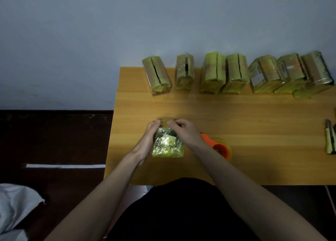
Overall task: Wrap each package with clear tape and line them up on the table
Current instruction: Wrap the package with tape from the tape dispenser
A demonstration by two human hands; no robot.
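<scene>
Fingers (pixel 174 125) grip package's (pixel 168 144) far end.

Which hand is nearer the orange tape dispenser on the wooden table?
Right. The right hand holds the package beside the orange tape dispenser; the left hand is on the package's far side.

**Wooden surface and its load**

The surface (pixel 236 113) was light orange-brown wood grain, set against a pale wall. Seven taped yellow-green packages (pixel 212 73) stood in a row along its far edge. One shiny package (pixel 167 144) lay near the front. An orange tape dispenser (pixel 221 149) sat beside it. A cutter (pixel 330 140) lay at the right edge.
</scene>
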